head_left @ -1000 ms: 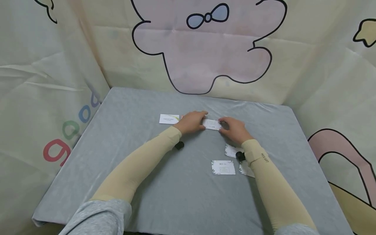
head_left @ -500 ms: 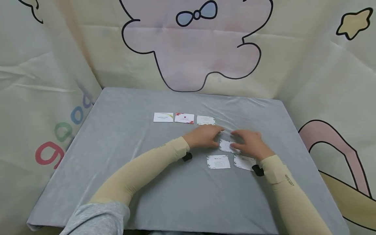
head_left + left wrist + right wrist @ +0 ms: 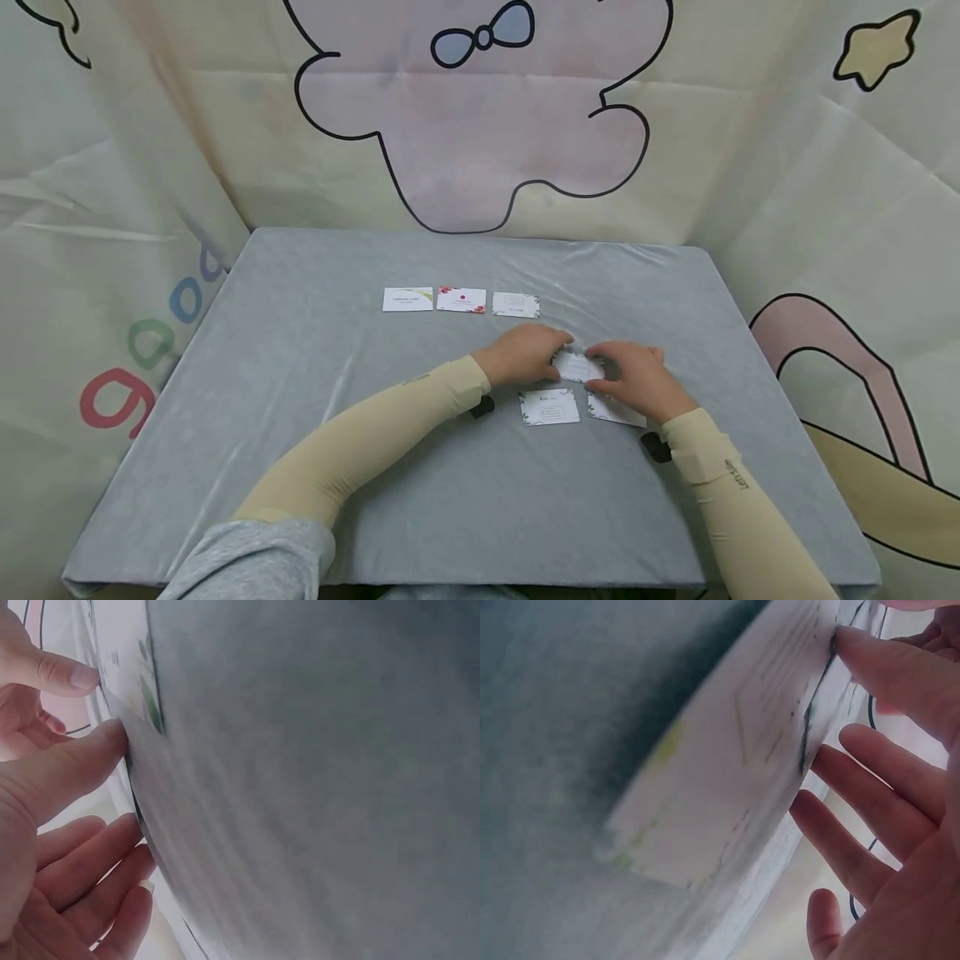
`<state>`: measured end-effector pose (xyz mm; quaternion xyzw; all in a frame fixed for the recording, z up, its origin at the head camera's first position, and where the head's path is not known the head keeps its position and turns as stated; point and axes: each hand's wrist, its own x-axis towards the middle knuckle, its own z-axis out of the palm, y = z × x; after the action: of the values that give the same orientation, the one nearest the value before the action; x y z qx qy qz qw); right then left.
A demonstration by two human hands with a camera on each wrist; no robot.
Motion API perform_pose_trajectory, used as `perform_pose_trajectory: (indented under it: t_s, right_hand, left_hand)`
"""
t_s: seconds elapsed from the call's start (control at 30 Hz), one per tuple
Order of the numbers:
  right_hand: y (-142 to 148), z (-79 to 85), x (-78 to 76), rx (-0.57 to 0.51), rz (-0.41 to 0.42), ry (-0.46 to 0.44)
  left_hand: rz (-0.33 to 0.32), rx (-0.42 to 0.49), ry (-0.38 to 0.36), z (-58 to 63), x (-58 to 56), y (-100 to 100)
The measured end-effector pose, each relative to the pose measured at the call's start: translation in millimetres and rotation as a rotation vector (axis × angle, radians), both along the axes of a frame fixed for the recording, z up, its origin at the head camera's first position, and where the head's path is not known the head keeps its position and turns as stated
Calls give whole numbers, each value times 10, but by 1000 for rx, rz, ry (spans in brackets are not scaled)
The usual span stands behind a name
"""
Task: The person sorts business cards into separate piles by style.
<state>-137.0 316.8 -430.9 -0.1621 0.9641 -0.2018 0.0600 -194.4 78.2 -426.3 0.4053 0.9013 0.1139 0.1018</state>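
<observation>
In the head view a white business card [image 3: 578,367] with a leafy border lies on the grey-covered table between both hands. My left hand [image 3: 523,353] has thumb and fingers at its left end. The right hand [image 3: 637,377] pinches the opposite end, thumb at the near corner and index finger at the far one. Two similar cards lie closer to the person: a left card [image 3: 550,407] and a right card [image 3: 611,409], partly covered by the right hand. The right wrist view shows a leafy card [image 3: 705,757] large, beside that hand's fingers.
Farther back, three cards form a row: one with a green-yellow corner [image 3: 408,299], one with red flowers [image 3: 461,300] and a leafy one [image 3: 516,305]. Printed cloth [image 3: 480,150] hangs behind the table [image 3: 315,350] and at both sides.
Both hands have let go of the leafy card at the right end of the far row and come back nearer. They have closed in on another card's two ends. The head view has shifted slightly.
</observation>
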Motion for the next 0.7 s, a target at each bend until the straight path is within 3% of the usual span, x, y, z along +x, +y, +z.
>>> perform_pose_trajectory:
  t_s: [0.43, 0.57, 0.7]
  right_hand:
    - [-51, 10, -112, -1, 7, 25]
    - [-154, -5, -239, -10, 21, 81]
    - [-383, -18, -478, -24, 54, 89]
  left_hand:
    - [39, 71, -12, -19, -78, -112]
    - [61, 90, 30, -29, -180, -242]
    - [139, 87, 70, -32, -313, -470]
